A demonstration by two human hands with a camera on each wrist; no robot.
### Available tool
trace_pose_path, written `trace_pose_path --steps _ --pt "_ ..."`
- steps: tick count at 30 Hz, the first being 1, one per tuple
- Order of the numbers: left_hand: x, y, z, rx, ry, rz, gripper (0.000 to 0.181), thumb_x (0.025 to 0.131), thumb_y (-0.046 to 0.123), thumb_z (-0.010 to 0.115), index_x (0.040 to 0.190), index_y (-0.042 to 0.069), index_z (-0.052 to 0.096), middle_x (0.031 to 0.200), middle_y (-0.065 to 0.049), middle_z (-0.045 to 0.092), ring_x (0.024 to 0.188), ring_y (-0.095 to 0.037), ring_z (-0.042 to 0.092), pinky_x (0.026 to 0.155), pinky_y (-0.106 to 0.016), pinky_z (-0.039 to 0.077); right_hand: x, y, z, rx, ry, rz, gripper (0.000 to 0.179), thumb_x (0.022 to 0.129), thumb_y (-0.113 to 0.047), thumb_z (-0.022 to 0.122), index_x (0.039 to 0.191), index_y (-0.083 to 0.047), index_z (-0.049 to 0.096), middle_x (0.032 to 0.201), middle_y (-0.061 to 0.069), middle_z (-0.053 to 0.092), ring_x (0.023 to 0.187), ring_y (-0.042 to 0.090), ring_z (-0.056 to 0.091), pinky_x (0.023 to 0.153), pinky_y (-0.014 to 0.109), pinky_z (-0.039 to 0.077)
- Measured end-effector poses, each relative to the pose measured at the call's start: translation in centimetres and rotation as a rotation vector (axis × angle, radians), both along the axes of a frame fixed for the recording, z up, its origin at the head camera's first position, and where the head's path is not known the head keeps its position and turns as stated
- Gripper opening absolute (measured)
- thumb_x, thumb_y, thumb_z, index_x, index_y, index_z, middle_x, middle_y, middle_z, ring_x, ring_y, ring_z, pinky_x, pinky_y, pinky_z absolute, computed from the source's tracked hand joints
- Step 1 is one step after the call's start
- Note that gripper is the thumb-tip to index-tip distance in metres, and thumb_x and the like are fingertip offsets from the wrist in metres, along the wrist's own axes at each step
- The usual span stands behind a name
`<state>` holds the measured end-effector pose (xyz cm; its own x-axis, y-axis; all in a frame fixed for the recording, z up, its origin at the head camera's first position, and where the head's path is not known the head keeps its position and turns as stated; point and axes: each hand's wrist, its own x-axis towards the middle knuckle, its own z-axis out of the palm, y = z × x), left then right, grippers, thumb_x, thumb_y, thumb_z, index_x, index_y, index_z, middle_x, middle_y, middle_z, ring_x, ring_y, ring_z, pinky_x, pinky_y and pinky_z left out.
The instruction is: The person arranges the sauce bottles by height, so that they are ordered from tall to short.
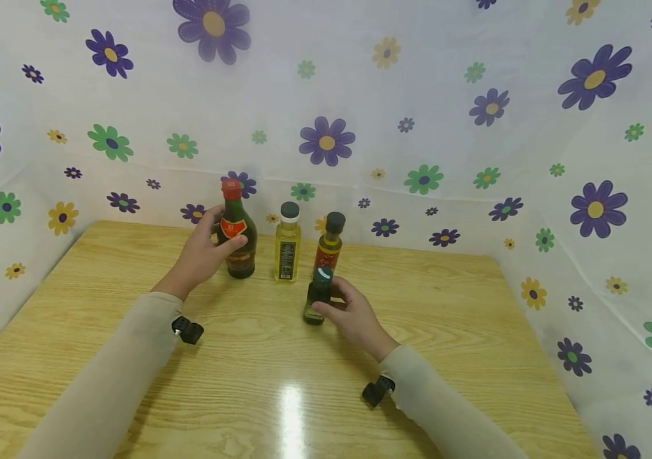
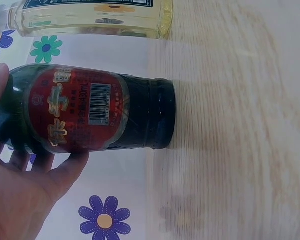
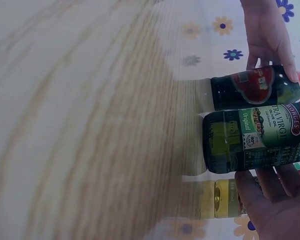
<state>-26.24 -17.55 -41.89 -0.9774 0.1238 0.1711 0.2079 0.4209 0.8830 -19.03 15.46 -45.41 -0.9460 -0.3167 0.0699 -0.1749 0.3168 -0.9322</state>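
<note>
My left hand (image 1: pixel 200 255) grips a tall dark green glass bottle (image 1: pixel 241 262) with a red cap, thumb across its front and fingers behind. The left wrist view shows this bottle's red label (image 2: pixel 80 110) with a barcode, and its base by the wooden surface. My right hand (image 1: pixel 357 319) holds a small dark green olive oil bottle (image 1: pixel 316 296) between thumb and fingers; its label (image 3: pixel 270 125) reads "olive oil". Both bottles stand upright. Partly hidden behind the olive oil bottle is a dark-capped bottle (image 1: pixel 328 252) with a red label.
Between the two held bottles, farther back, stands a clear bottle of yellow oil (image 1: pixel 287 255) with a dark cap. The wooden table (image 1: pixel 234 382) reaches back to a white flowered cloth (image 1: pixel 360 83), which also hangs along both sides.
</note>
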Motion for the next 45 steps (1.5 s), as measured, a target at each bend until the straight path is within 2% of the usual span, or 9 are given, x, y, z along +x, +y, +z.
trace_pose_path --steps 9,16,18,24,28,35,45 --pt "0.0 0.0 0.1 -0.006 0.003 -0.002 0.083 0.099 0.043 0.069 0.163 0.016 0.024 0.157 -0.018 0.041 0.147 -0.042 0.036 0.116 -0.073 0.027 0.0 0.1 0.1 -0.001 0.017 -0.010 0.047 0.095 -0.019 0.077 0.139 -0.015 0.062 0.133 0.006 0.066 0.127 0.026 0.061 0.105 0.040 0.054" --pt "0.0 0.1 0.1 -0.001 -0.006 -0.004 0.084 0.098 0.043 0.070 0.163 0.017 0.024 0.158 -0.017 0.041 0.148 -0.041 0.035 0.116 -0.073 0.027 0.2 0.5 0.2 0.027 0.011 -0.064 0.047 0.095 -0.014 0.077 0.139 -0.009 0.061 0.132 0.011 0.066 0.126 0.029 0.061 0.105 0.043 0.054" --pt "0.0 0.1 0.1 0.000 -0.004 -0.004 0.084 0.098 0.043 0.070 0.163 0.017 0.024 0.158 -0.017 0.041 0.148 -0.041 0.035 0.116 -0.073 0.027 0.4 0.5 0.6 0.043 0.001 -0.075 0.047 0.095 -0.012 0.077 0.139 -0.007 0.061 0.132 0.013 0.066 0.126 0.031 0.061 0.106 0.044 0.053" --pt "0.0 0.1 0.2 0.002 -0.004 -0.003 0.084 0.098 0.043 0.070 0.163 0.017 0.024 0.157 -0.017 0.042 0.147 -0.042 0.036 0.115 -0.074 0.027 1.9 0.6 3.7 0.053 -0.001 -0.077 0.042 0.096 -0.011 0.075 0.135 -0.005 0.062 0.130 0.015 0.066 0.125 0.032 0.061 0.105 0.043 0.054" --pt "0.1 0.1 0.2 0.005 -0.007 -0.002 0.085 0.098 0.044 0.070 0.163 0.018 0.023 0.158 -0.017 0.041 0.148 -0.042 0.035 0.115 -0.075 0.027 2.2 1.0 4.4 0.051 0.021 -0.076 0.041 0.096 -0.011 0.075 0.134 -0.003 0.062 0.129 0.016 0.066 0.124 0.034 0.061 0.104 0.043 0.054" --pt "0.2 0.0 0.2 0.012 -0.017 -0.002 0.085 0.098 0.044 0.070 0.164 0.020 0.022 0.158 -0.016 0.041 0.148 -0.042 0.035 0.114 -0.075 0.028 0.5 2.4 1.8 0.061 0.031 -0.072 0.045 0.095 -0.009 0.075 0.137 -0.002 0.060 0.132 0.017 0.065 0.126 0.034 0.060 0.105 0.043 0.054" --pt "-0.2 -0.1 -0.2 0.013 -0.023 0.006 0.086 0.097 0.048 0.070 0.164 0.020 0.023 0.158 -0.015 0.041 0.147 -0.041 0.036 0.114 -0.074 0.030 -0.2 4.1 1.5 0.076 0.101 -0.076 0.045 0.094 -0.021 0.078 0.135 -0.011 0.062 0.131 0.011 0.066 0.125 0.029 0.061 0.104 0.042 0.055"
